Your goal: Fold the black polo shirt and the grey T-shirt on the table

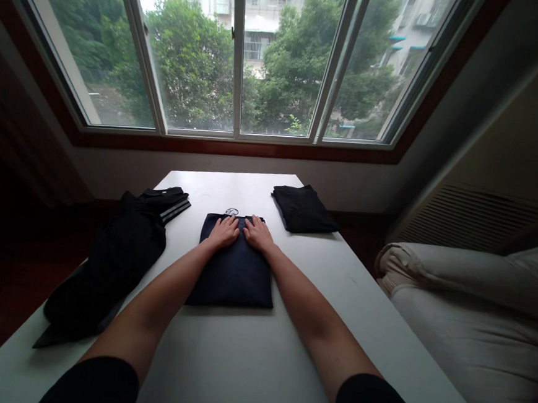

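A folded dark navy garment (235, 276) lies flat in the middle of the white table (315, 329), with a pale drawstring (231, 211) showing at its far edge. On its far left part rests my left hand (224, 231), palm down with the fingers stretched out. My right hand (258, 233) lies flat beside it, fingers spread on the far right part of the same cloth. Neither hand grips anything. The garment's kind cannot be made out for certain while it is folded.
Left on the table is a loose heap of black clothing (115, 264) with grey stripes, hanging near the edge. A folded black garment (303, 208) lies at the far right. Beyond stands a window (234, 133); a pale sofa (470, 304) is at the right.
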A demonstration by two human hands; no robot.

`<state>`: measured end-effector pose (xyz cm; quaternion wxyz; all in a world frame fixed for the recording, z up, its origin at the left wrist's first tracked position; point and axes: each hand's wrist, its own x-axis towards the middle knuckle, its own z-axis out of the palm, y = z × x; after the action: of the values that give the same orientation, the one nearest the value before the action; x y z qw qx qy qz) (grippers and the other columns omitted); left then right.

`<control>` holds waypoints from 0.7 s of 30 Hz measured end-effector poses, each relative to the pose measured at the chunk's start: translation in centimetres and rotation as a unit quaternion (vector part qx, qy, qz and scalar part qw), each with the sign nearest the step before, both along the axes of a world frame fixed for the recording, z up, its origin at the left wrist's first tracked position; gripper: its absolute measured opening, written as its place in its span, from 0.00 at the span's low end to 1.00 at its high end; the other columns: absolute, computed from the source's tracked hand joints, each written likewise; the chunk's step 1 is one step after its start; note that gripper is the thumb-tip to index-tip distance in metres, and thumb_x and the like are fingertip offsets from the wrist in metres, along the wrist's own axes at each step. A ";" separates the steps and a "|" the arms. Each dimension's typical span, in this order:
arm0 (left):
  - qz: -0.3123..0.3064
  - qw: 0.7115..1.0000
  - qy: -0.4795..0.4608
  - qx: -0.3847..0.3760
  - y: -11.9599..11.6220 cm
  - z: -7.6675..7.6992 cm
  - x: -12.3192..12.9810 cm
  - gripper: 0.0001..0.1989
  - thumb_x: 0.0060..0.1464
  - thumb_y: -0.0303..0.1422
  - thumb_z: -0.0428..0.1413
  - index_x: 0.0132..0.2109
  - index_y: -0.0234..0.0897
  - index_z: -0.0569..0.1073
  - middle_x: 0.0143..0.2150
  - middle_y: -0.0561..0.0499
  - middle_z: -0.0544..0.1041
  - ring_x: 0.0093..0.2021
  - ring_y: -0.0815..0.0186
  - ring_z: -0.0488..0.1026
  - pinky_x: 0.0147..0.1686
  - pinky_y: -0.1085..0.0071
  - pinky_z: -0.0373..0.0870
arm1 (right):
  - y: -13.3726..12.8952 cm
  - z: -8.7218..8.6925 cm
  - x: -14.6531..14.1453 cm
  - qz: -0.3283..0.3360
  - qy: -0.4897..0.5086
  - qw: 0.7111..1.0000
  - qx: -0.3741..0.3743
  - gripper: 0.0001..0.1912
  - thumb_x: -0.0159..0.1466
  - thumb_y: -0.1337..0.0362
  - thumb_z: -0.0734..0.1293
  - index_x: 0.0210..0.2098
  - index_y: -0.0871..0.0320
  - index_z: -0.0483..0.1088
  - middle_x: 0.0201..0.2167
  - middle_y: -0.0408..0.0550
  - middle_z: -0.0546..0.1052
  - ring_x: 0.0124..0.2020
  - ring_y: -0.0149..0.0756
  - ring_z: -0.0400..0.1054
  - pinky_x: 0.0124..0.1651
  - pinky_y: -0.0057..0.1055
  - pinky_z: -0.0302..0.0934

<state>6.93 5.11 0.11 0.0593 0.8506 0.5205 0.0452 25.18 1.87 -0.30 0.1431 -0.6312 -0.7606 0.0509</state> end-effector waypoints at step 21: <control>0.105 0.994 -0.032 0.002 0.0 -0.1 -0.5 0.40 0.70 0.54 0.36 0.77 0.32 0.54 0.80 0.40 0.47 0.80 0.52 0.39 0.75 0.51 0.40 | 0.3 -0.4 0.7 -0.021 0.001 1.000 -0.014 0.35 0.76 0.46 0.53 0.76 0.57 0.54 0.78 0.53 0.51 0.78 0.49 0.41 0.76 0.49 0.37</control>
<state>6.47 5.07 0.06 0.0693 0.7897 0.6044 0.0795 25.85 2.19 -0.67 0.1360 -0.6487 -0.7464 0.0591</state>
